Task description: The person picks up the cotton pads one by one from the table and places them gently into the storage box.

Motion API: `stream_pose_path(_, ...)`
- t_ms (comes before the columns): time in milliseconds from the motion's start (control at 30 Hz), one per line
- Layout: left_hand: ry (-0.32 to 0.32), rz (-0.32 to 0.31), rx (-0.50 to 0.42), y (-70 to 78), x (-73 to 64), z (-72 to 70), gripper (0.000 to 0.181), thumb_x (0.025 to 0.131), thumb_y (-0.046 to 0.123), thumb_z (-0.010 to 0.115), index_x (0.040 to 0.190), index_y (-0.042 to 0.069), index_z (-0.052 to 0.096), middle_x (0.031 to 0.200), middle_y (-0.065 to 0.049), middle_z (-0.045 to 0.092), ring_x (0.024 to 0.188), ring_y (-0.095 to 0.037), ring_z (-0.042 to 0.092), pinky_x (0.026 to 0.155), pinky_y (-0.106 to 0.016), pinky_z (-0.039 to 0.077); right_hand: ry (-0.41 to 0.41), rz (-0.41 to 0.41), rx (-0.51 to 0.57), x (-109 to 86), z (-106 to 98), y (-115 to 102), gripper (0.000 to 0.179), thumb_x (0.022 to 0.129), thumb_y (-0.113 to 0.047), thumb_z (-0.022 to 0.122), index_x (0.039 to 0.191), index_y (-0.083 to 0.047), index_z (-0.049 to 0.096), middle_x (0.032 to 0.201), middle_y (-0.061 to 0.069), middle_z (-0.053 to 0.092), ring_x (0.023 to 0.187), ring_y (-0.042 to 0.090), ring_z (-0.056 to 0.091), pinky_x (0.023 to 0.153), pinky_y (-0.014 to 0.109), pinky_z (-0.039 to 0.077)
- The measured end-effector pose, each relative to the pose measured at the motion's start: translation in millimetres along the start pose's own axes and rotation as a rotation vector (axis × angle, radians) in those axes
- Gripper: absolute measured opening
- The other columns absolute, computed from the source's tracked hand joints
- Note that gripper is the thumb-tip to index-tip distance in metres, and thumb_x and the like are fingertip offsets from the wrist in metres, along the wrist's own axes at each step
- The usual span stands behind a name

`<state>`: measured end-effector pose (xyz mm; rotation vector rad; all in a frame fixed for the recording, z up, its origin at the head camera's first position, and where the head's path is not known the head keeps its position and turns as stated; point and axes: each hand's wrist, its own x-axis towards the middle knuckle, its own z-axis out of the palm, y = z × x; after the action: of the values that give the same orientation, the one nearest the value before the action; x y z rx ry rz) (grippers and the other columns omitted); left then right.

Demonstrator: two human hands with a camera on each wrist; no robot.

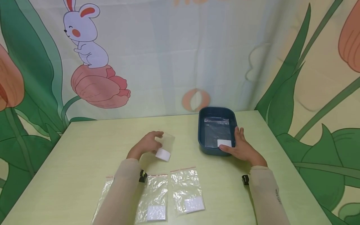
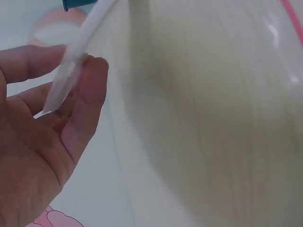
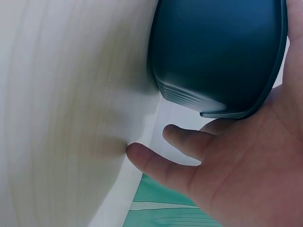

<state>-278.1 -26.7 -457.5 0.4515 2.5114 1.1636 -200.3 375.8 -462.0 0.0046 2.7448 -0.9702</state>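
In the head view my left hand (image 1: pixel 148 143) pinches a small clear plastic bag (image 1: pixel 168 141) above the table, and a white piece (image 1: pixel 163 155) sits at the bag's lower end. The left wrist view shows the thumb and fingers (image 2: pixel 92 85) on the bag's edge. My right hand (image 1: pixel 242 148) rests against the near right corner of a dark blue box (image 1: pixel 201 137), thumb over the rim and the other fingers extended along the outside. Inside that box lies a clear zip bag (image 1: pixel 215 129) with a white piece (image 1: pixel 224 143) in its corner.
Two clear zip bags, one in the middle (image 1: pixel 157 190) and one to its right (image 1: pixel 182 186), each with a white piece, lie at the front. Another bag (image 1: pixel 104 190) is partly under the left sleeve. A printed cloth (image 1: pixel 157 62) hangs behind the table (image 1: pixel 84 147).
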Motion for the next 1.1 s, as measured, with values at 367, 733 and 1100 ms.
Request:
stream_pose_path(367,-0.051,0.042,0.028,3.7,-2.8,-0.1,0.077,0.078,-0.01,0.054,0.153,-0.008,0.034,0.151,-0.028,0.039,0.109,-0.037,0.056,0.076,-0.039,0.058,0.002,0.001,0.003,-0.1,0,0,0.128,0.087,-0.069,0.063,0.155,0.0,-0.021,0.159,0.027,-0.027,0.146,0.053,-0.001,0.112,0.068,0.015)
stream_pose_path(733,0.0,0.057,0.154,7.1,0.7,4.0,0.075,0.087,-0.01,0.056,0.156,-0.003,0.029,0.152,-0.024,0.039,0.115,-0.034,0.054,0.093,-0.042,0.05,0.006,-0.001,0.01,-1.2,0,-1,0.129,0.087,-0.069,0.064,0.155,0.001,-0.02,0.159,0.026,-0.028,0.147,0.052,-0.004,0.112,0.068,0.014)
stream_pose_path(1100,-0.009,0.087,0.113,19.5,-3.9,3.9,0.088,0.079,-0.015,0.049,0.16,0.002,0.021,0.159,-0.021,0.03,0.125,-0.041,0.054,0.1,-0.047,0.046,0.034,0.017,-0.083,-0.7,-2,1,0.13,0.084,-0.075,0.062,0.157,0.002,-0.013,0.16,0.025,-0.025,0.146,0.053,0.005,0.107,0.075,0.017)
